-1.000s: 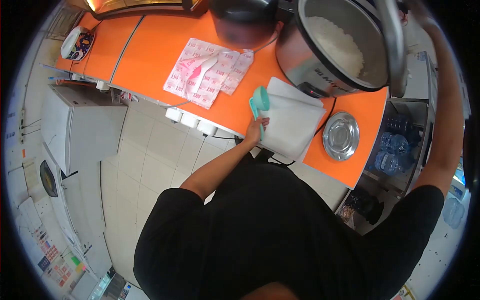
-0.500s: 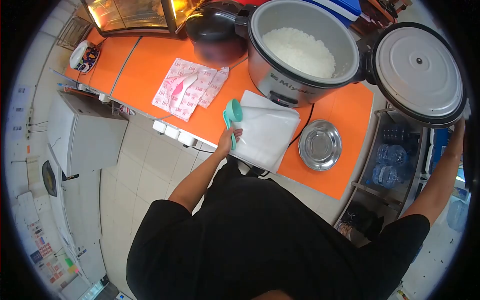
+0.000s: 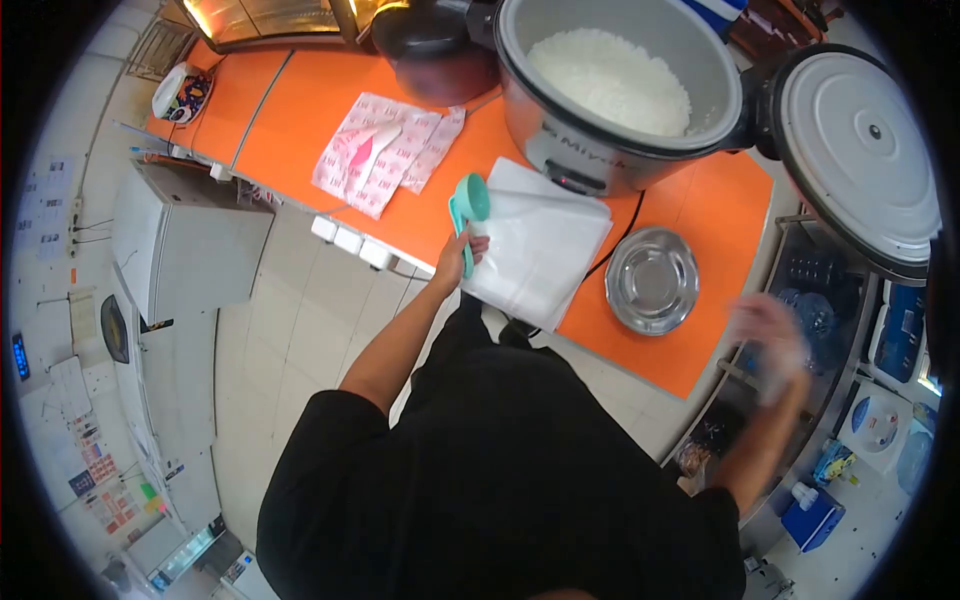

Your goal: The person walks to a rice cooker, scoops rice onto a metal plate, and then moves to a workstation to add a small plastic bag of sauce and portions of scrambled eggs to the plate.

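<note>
My left hand [image 3: 459, 258] is closed around the handle of a mint-green scoop [image 3: 474, 199], its cup pointing up over the edge of a stack of white sheets [image 3: 545, 235]. Blurred by motion, my right hand [image 3: 772, 335] hangs in the air right of the counter's end. It seems to wear a clear glove, and its fingers are smeared. Beyond the sheets stands a grey rice cooker [image 3: 570, 145] holding white rice [image 3: 612, 85]. Its round lid [image 3: 850, 150] is swung open to the right. A shiny metal bowl [image 3: 652, 282] sits nearest my right hand.
Pink-and-white printed wrappers [image 3: 410, 150] lie left of the sheets on the orange counter [image 3: 290, 140], with a pale utensil on them. A lit glass display case [image 3: 290, 25] and a dark rounded appliance [image 3: 435, 50] stand behind. Shelves with plastic bottles [image 3: 810, 310] are at right.
My right hand has left the lid's edge and come down and inward, towards the metal bowl's side. My left hand keeps hold of the scoop. The view has shifted slightly.
</note>
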`<control>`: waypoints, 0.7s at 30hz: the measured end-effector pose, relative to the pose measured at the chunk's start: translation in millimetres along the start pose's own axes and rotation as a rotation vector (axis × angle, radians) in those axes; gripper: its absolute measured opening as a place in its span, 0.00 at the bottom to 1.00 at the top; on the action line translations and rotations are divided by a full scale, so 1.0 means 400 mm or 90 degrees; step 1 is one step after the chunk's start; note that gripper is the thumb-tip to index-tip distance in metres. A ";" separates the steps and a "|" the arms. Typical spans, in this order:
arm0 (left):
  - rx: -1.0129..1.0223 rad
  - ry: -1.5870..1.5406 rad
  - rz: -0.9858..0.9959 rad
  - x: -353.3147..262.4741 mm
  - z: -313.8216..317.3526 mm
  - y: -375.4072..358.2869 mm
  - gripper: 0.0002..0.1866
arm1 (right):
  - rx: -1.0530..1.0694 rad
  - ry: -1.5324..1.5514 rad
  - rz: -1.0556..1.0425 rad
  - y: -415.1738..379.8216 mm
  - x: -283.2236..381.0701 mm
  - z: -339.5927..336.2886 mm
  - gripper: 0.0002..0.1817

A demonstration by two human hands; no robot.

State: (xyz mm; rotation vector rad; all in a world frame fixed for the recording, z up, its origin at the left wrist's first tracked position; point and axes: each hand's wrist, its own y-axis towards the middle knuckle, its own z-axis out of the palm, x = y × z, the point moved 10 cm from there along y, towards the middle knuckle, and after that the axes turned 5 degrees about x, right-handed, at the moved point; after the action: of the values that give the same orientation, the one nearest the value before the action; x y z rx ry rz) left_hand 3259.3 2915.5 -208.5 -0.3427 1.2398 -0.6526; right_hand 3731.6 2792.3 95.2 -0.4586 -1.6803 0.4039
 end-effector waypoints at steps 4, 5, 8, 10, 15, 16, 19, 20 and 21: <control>0.024 -0.007 0.023 -0.015 0.016 -0.012 0.23 | 0.193 -0.450 -0.215 0.242 -0.134 0.562 0.17; 0.038 -0.009 0.023 -0.020 0.019 -0.001 0.23 | 0.191 -0.585 -0.128 0.337 -0.191 0.635 0.21; 0.048 0.002 0.028 -0.011 0.010 0.004 0.22 | 0.072 -0.610 -0.091 0.551 -0.299 0.737 0.28; 0.073 0.019 0.028 -0.017 0.016 0.007 0.20 | -0.028 -0.674 -0.210 0.592 -0.231 0.792 0.42; 0.100 0.020 0.020 -0.089 -0.008 -0.031 0.15 | 0.098 -0.777 0.009 0.574 -0.129 0.863 0.60; 0.110 0.051 0.027 -0.112 -0.018 -0.044 0.13 | 0.133 -0.805 0.078 0.564 -0.142 0.875 0.65; 0.059 0.142 0.047 -0.265 -0.089 -0.072 0.12 | 0.137 -0.871 0.108 0.599 -0.193 0.895 0.66; 0.007 0.206 0.042 -0.302 -0.140 -0.072 0.13 | 0.145 -0.924 0.150 0.599 -0.206 0.898 0.66; -0.071 0.348 0.143 -0.349 -0.220 -0.043 0.13 | 0.147 -0.923 0.152 0.599 -0.209 0.906 0.66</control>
State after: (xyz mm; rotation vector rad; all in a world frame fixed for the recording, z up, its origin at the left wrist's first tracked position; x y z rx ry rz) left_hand 3146.8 2998.8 -119.5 -0.1122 1.8119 -0.4967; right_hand 3402.3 2952.1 -152.9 -0.1414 -2.9048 1.2945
